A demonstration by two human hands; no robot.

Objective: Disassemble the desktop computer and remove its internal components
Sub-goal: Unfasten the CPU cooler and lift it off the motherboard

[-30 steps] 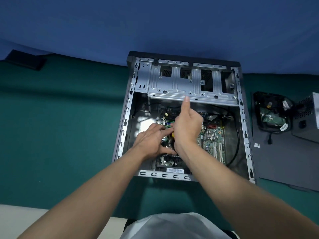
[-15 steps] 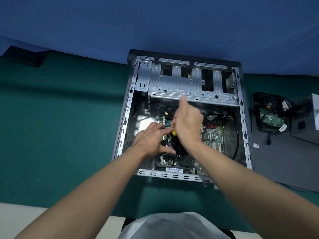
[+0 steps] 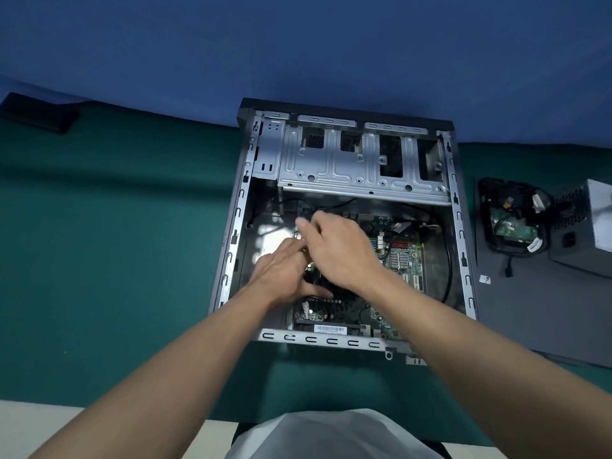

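Found the computer case (image 3: pixel 229 253) lying open on its side in the middle of the green counter (image 3: pixel 116 260), side cover off. Set with its long axis running away from the person: drive cage (image 3: pixel 361 164) end pointed at the blue backdrop, opposite end nearest the body. Circuit board (image 3: pixel 402 260) noted as still fitted in the near half.

Against a second ago, recorded the right hand (image 3: pixel 341 250) shifted left and toward the far side of the board, with the raised forefinger now folded down. Seen with fingers curled and blurred. Cannot tell whether anything is held. Can no longer make out the small yellow item seen between the hands before. Recorded the left hand (image 3: pixel 284 276) in the same place, fingers straight, resting on the dark cooler fan (image 3: pixel 323 283) and gripping nothing.

Judged as a move to the next fixing or plug around the fan. Fan not yet lifted, so board removal is judged pending.

Logged as already out, right of the case: a drive (image 3: pixel 510 226) and a grey power unit (image 3: pixel 596 220), both set on the dark side cover (image 3: pixel 546 309).
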